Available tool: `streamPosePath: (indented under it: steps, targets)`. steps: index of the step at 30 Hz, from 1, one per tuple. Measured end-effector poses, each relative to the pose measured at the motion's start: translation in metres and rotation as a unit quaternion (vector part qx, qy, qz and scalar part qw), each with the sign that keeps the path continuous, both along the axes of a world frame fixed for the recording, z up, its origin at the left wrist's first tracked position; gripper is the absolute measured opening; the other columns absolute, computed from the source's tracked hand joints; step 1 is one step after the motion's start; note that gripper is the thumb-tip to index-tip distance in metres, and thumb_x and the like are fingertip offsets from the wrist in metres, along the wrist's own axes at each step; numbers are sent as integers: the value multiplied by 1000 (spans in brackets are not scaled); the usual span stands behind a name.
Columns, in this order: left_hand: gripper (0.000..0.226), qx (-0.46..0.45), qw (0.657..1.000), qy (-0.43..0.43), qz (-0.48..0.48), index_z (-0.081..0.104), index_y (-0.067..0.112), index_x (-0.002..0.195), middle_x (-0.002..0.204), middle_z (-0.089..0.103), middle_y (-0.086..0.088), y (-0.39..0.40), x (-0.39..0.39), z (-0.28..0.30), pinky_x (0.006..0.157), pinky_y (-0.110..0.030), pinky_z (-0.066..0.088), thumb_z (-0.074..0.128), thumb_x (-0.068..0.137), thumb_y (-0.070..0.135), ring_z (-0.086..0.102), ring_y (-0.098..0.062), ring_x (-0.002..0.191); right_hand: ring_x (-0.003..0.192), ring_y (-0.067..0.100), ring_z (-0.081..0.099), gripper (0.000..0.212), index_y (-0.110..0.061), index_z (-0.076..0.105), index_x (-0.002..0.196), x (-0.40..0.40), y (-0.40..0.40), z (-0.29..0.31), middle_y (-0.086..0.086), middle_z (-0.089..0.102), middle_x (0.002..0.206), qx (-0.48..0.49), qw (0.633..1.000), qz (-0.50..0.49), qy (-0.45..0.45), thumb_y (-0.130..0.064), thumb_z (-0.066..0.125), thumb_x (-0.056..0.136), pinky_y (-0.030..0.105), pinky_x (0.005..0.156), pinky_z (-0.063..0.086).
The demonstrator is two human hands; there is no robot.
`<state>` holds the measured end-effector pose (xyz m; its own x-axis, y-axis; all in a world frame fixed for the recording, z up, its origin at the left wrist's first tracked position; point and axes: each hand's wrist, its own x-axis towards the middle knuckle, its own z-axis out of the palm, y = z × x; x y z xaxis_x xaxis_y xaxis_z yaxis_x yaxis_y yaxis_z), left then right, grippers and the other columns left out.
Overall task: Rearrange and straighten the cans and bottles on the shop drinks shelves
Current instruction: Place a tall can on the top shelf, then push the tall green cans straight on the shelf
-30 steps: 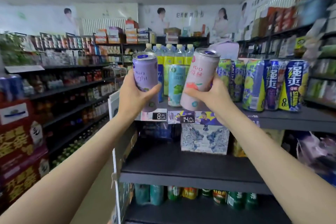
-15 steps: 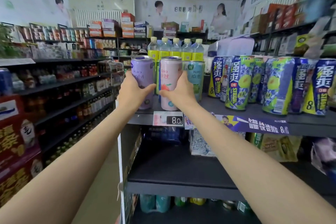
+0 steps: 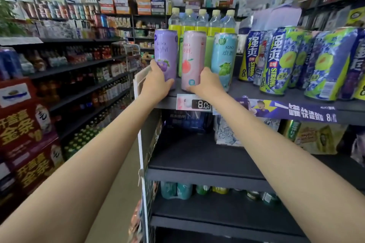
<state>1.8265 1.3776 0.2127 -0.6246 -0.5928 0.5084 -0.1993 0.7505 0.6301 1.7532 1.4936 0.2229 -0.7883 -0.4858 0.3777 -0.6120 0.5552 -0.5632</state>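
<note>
Tilted slim cans now upright: purple can (image 3: 165,55), pink can (image 3: 193,59).

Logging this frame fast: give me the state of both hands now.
Left hand: closed around the purple can near its base.
Right hand: closed around the pink can near its base.

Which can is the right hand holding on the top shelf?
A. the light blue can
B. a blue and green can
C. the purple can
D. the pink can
D: the right hand wraps the base of the pink can, which stands between the purple can in the left hand and the untouched light blue can.
</note>
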Motion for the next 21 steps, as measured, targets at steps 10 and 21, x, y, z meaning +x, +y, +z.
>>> streamPosePath:
  steps: [10,21]
  targets:
    - [59,-93,990,99,42,22,-5,140,141,29,-22,28,22,-25,86,-26,39,45,86,-1,40,-33,123,95,26,56,30,-1,50,110,12,36,-2,13,57,106,31,995,30,90,-18,60,88,36,81,48]
    - [39,-125,974,150,-111,49,-2,114,118,46,-21,97,61,-207,95,-33,32,46,75,-6,40,-24,111,95,10,54,24,-5,57,111,42,196,-126,6,62,104,1,979,65,193,-11,59,88,22,86,41]
